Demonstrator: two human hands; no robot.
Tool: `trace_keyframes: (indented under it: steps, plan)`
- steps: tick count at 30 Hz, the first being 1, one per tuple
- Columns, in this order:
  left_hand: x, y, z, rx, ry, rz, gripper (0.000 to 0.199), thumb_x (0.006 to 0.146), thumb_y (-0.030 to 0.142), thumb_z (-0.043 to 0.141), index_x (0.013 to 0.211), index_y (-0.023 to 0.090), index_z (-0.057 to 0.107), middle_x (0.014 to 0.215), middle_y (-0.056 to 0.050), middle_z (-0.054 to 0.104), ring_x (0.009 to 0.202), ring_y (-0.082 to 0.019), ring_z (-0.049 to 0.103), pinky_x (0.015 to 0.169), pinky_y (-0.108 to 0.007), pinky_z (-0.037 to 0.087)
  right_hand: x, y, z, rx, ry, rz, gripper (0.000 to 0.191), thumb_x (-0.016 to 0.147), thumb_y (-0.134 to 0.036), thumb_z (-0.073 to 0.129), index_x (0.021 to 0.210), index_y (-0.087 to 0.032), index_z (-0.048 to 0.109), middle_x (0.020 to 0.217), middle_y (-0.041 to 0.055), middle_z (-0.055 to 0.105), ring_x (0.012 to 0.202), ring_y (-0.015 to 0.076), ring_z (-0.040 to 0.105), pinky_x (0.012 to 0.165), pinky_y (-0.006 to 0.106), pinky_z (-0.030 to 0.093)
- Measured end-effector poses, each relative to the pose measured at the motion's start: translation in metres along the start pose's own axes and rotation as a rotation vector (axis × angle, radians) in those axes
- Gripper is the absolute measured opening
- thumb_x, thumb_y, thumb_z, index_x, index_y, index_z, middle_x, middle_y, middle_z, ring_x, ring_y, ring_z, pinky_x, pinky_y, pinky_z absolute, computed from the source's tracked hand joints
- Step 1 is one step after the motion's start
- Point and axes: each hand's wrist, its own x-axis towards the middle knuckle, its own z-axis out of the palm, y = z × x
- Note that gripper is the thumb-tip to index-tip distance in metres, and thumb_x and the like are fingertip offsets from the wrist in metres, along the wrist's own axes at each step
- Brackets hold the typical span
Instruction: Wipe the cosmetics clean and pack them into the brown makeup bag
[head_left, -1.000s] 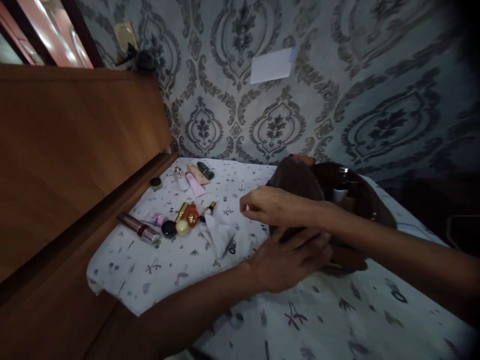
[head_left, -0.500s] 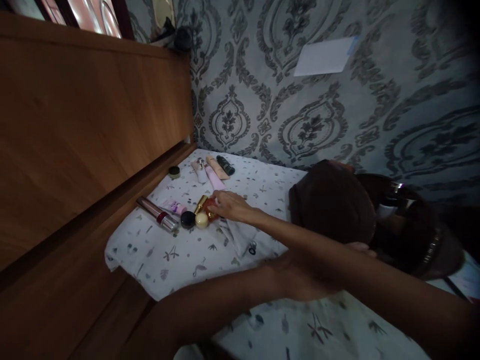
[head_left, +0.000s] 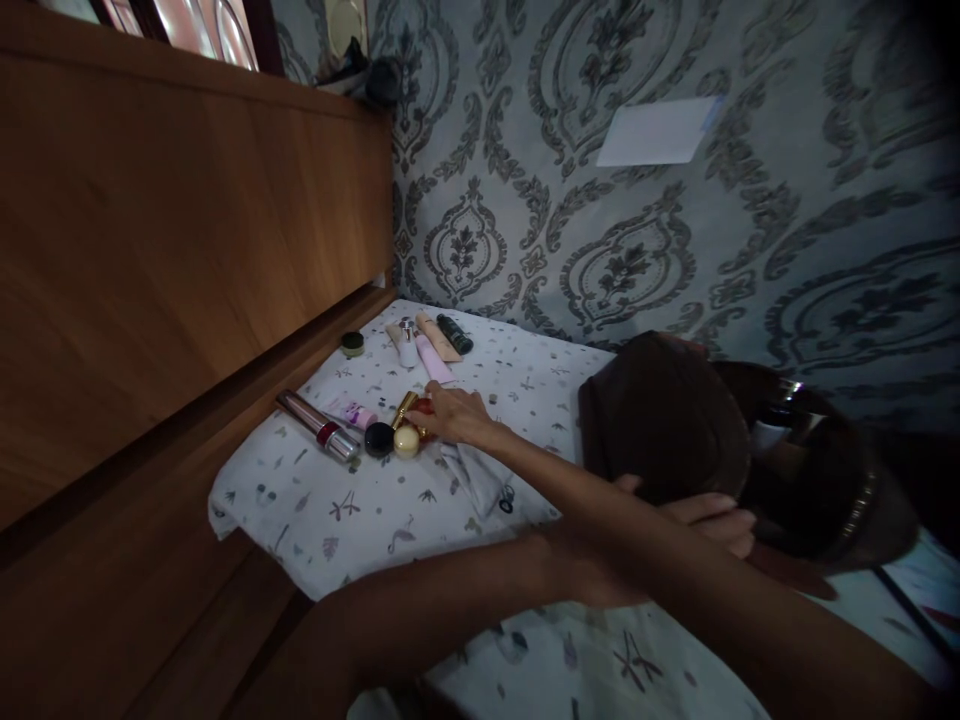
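My right hand [head_left: 456,413] reaches leftward over the cloth, its fingers around a small red item [head_left: 424,406] with gold parts. Beside it lie a gold tube [head_left: 403,410], a black round container [head_left: 379,440], a cream round jar [head_left: 406,442], a pink-and-purple tube [head_left: 355,414] and a long metallic tube [head_left: 319,427]. My left hand [head_left: 709,520], passing under the right forearm, holds the near side of an open brown bag [head_left: 660,420]. Part of that hand is hidden by the forearm. Inside the bag is a white bottle with a dark cap [head_left: 772,425].
Farther back lie a pink tube [head_left: 433,360], a beige tube [head_left: 439,338], a dark green tube [head_left: 454,335] and a dark round jar [head_left: 352,344]. A wooden panel [head_left: 195,240] stands left; patterned wall [head_left: 510,200] rises behind. Grey-white folded fabric [head_left: 480,475] lies below my right hand.
The fingers of my left hand show more at the bag, which has tilted slightly. My right hand has shifted only a little, with its fingers spread differently around the red item. The view has moved slightly.
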Motion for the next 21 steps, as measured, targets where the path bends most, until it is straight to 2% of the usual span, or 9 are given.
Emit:
trace_keyframes:
  steps: [2,4,6,9,11,13,15,17,21]
  plan:
    - [-0.001,-0.003,-0.001,0.090,0.058,0.449,0.045,0.094,0.018,0.054,0.134,0.037,0.061,0.155,0.005,0.042,0.144,-0.021,0.038,0.088,-0.033,0.055,0.000,0.003,0.004,0.032,0.032,0.008,0.057,0.088,-0.059,0.051,0.126,-0.016,0.050,0.117,0.0173,0.068,0.111,0.0354,0.061,0.092,0.046,0.039]
    - [-0.003,-0.006,0.000,0.136,0.108,0.668,0.044,0.093,0.016,0.052,0.135,0.025,0.062,0.158,0.000,0.038,0.148,-0.023,0.031,0.093,-0.033,0.054,-0.001,0.006,0.007,0.070,0.047,0.013,0.053,0.088,-0.054,0.052,0.125,-0.017,0.050,0.115,0.0154,0.069,0.107,0.0341,0.063,0.088,0.043,0.041]
    - [-0.008,-0.010,-0.001,0.068,0.072,0.665,0.045,0.090,0.018,0.058,0.134,0.023,0.063,0.156,-0.001,0.041,0.147,-0.025,0.035,0.099,-0.031,0.052,-0.001,0.009,0.008,0.113,0.054,0.016,0.050,0.087,-0.052,0.054,0.125,-0.019,0.051,0.114,0.0123,0.070,0.106,0.0320,0.064,0.085,0.039,0.042]
    - [-0.022,-0.019,-0.011,-0.109,-0.143,0.600,0.036,0.085,0.018,0.064,0.119,0.029,0.072,0.141,0.001,0.059,0.137,-0.028,0.049,0.102,-0.029,0.049,-0.001,0.013,0.008,0.184,0.074,0.013,0.053,0.086,-0.053,0.057,0.127,-0.020,0.050,0.108,0.0087,0.071,0.105,0.0286,0.064,0.081,0.034,0.042]
    - [-0.031,-0.032,-0.029,-0.175,-0.307,0.617,0.022,0.083,0.016,0.066,0.098,0.027,0.077,0.120,-0.004,0.071,0.123,-0.030,0.061,0.097,-0.031,0.051,-0.002,0.017,0.011,0.235,0.102,0.000,0.057,0.083,-0.052,0.061,0.129,-0.019,0.050,0.104,0.0079,0.071,0.100,0.0271,0.065,0.078,0.032,0.042]
    - [-0.037,-0.051,-0.055,-0.231,-0.465,0.650,0.009,0.083,0.022,0.066,0.081,0.022,0.074,0.092,-0.007,0.076,0.092,-0.029,0.072,0.081,-0.035,0.055,-0.003,0.023,0.016,0.301,0.156,-0.015,0.059,0.081,-0.049,0.065,0.130,-0.019,0.050,0.099,0.0067,0.071,0.094,0.0255,0.065,0.077,0.032,0.043]
    - [-0.036,-0.075,-0.084,-0.473,-0.486,0.491,0.014,0.089,0.027,0.060,0.084,0.021,0.070,0.083,-0.004,0.074,0.075,-0.019,0.070,0.073,-0.029,0.053,-0.003,0.030,0.026,0.416,0.267,-0.025,0.058,0.079,-0.044,0.066,0.129,-0.019,0.051,0.092,0.0047,0.069,0.087,0.0235,0.064,0.076,0.032,0.044]
    - [-0.031,-0.103,-0.110,-0.703,-0.346,0.270,0.025,0.092,0.036,0.056,0.077,0.018,0.065,0.069,-0.002,0.067,0.063,-0.015,0.064,0.062,-0.025,0.050,-0.004,0.036,0.037,0.609,0.429,-0.039,0.055,0.077,-0.041,0.067,0.126,-0.019,0.054,0.086,0.0029,0.068,0.081,0.0217,0.063,0.075,0.033,0.046]
    - [-0.013,-0.151,-0.133,-0.864,0.531,-0.151,0.029,0.079,0.042,0.071,0.068,0.018,0.059,0.060,0.004,0.053,0.056,-0.010,0.050,0.052,-0.020,0.039,-0.010,0.041,0.052,1.209,0.665,-0.156,0.045,0.074,-0.041,0.070,0.111,-0.019,0.060,0.088,0.0032,0.069,0.081,0.0195,0.065,0.076,0.033,0.052]
